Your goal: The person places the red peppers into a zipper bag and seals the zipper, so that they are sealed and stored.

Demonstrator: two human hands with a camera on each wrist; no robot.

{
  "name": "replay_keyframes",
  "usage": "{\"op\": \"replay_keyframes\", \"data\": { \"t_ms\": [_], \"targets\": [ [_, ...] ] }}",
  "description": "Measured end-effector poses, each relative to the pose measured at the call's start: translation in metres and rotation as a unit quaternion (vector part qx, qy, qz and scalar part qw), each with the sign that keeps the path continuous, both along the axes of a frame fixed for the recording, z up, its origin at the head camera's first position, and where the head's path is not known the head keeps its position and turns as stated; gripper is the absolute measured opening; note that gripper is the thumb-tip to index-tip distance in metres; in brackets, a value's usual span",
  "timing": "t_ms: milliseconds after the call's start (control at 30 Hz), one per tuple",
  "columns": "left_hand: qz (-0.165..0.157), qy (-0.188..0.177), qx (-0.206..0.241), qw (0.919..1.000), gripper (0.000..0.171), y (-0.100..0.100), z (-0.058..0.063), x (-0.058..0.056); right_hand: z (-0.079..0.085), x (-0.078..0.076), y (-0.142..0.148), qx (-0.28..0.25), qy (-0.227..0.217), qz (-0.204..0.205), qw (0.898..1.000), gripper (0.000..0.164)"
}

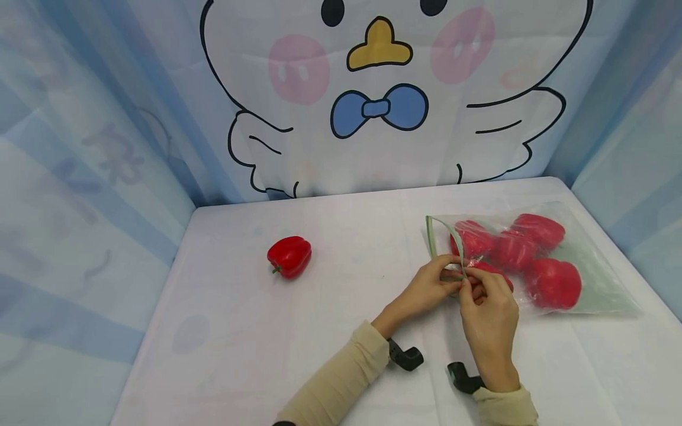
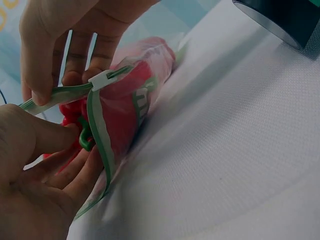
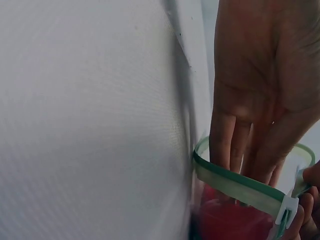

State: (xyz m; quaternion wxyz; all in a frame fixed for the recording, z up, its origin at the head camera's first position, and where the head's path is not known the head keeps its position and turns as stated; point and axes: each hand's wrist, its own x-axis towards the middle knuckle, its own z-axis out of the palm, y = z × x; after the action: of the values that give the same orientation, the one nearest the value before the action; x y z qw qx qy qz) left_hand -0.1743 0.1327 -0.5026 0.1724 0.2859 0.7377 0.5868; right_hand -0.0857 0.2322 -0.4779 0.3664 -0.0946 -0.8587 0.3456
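A clear zip bag [image 1: 607, 293] with a green-edged mouth lies at the table's right, holding several red bell peppers [image 1: 554, 284]. The left hand [image 1: 423, 290] reaches into the bag's mouth. In the left wrist view, its thumb and fingers hold a red bell pepper [image 2: 72, 108] with a green stem [image 2: 86, 136], just inside the opening. Thumb and fingers of the right hand [image 1: 492, 313] pinch the green zip edge [image 3: 240, 180] beside the white slider [image 3: 286, 210]. Another red bell pepper [image 1: 289, 257] lies alone on the left side of the table.
A white cloth covers the table [image 1: 240, 343]. Behind it hangs a curtain [image 1: 373, 160] printed with a cartoon figure, and blue-white curtains flank both sides. Black wrist devices [image 1: 407, 358] sit by both sleeves.
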Motion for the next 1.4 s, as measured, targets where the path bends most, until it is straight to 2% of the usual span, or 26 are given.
{"op": "replay_keyframes", "data": {
  "t_ms": [200,433,667,833,967,1100,1167,1267,1400],
  "targets": [
    [-0.029,-0.021,0.004,0.9994,0.043,0.003,-0.003,-0.002,0.0,0.0,0.0,0.004,0.004,-0.003,1.0,0.02],
    [-0.07,-0.007,0.016,0.9974,0.038,0.007,-0.002,-0.004,-0.001,0.0,0.0,0.006,0.007,-0.003,1.0,0.023],
    [-0.072,0.033,-0.014,0.9968,0.041,0.013,-0.003,-0.005,-0.001,0.0,0.0,0.009,0.008,-0.005,1.0,0.024],
    [-0.067,0.048,-0.028,0.9962,0.046,0.015,-0.005,-0.005,-0.001,0.0,0.0,0.007,0.007,-0.005,1.0,0.023],
    [-0.047,0.064,-0.049,0.9957,0.044,0.014,-0.004,-0.002,-0.002,0.0,0.001,0.005,0.005,-0.007,1.0,0.02],
    [-0.043,0.09,-0.063,0.993,0.038,0.008,-0.002,0.001,-0.002,0.0,0.001,0.003,0.005,-0.009,1.0,0.021],
    [-0.049,0.114,-0.075,0.9894,0.034,0.002,0.0,0.003,-0.001,0.0,0.001,0.002,0.006,-0.008,1.0,0.021],
    [-0.049,0.161,-0.108,0.9799,0.033,-0.007,0.004,0.006,-0.001,0.0,0.001,0.004,0.008,-0.008,1.0,0.022],
    [-0.029,0.224,-0.164,0.9603,0.037,-0.021,0.011,0.01,-0.001,0.0,0.001,0.007,0.008,-0.006,1.0,0.021]
  ]
}}
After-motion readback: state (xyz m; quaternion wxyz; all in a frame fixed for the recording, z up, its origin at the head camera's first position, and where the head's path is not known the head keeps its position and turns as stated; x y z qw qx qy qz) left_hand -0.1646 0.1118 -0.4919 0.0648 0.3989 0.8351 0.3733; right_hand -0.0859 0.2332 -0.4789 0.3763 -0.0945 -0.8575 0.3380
